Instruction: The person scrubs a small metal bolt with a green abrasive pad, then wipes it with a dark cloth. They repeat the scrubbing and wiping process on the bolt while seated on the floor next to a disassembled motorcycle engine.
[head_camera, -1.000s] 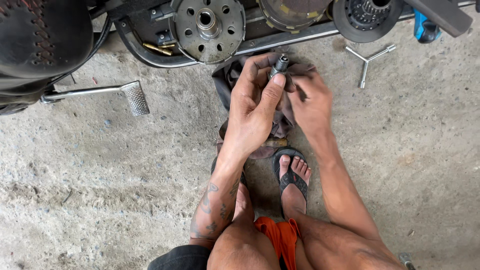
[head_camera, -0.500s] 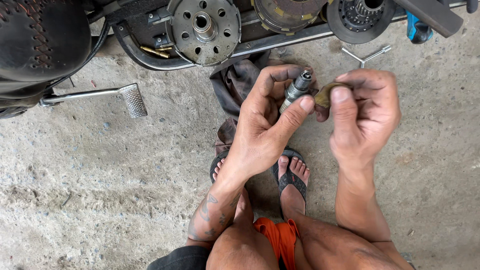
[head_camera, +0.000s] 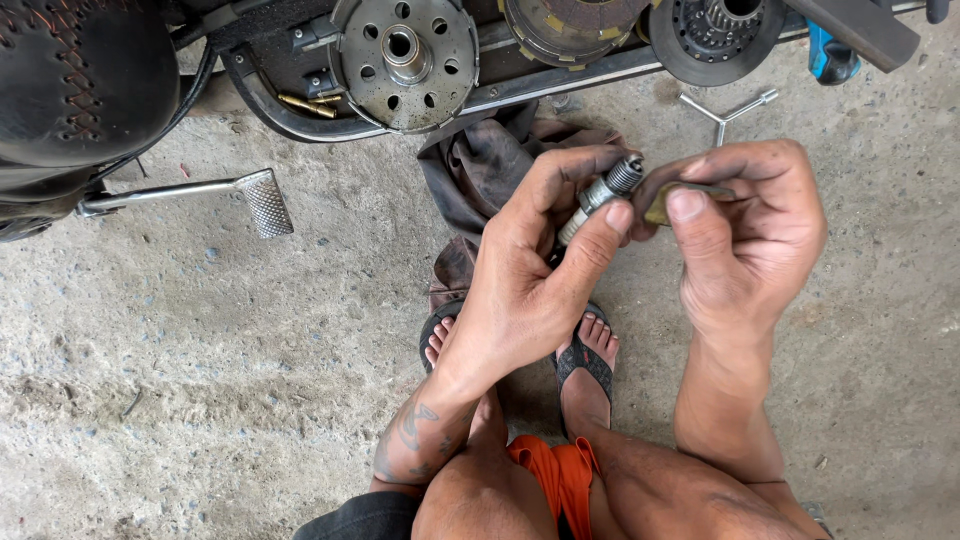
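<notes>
A rough grey concrete floor (head_camera: 200, 380) carries everything. At twelve o'clock a dirty dark rag (head_camera: 480, 170) lies crumpled on it, reaching down toward the centre. At one o'clock a three-armed metal wrench (head_camera: 722, 108) lies flat, and just past it, toward the top edge, sits a blue-handled tool (head_camera: 828, 60). Near the centre, at six o'clock, two feet in black flip-flops (head_camera: 585, 350) stand on the floor. At ten o'clock a metal foot pedal (head_camera: 262, 200) hangs just above it.
</notes>
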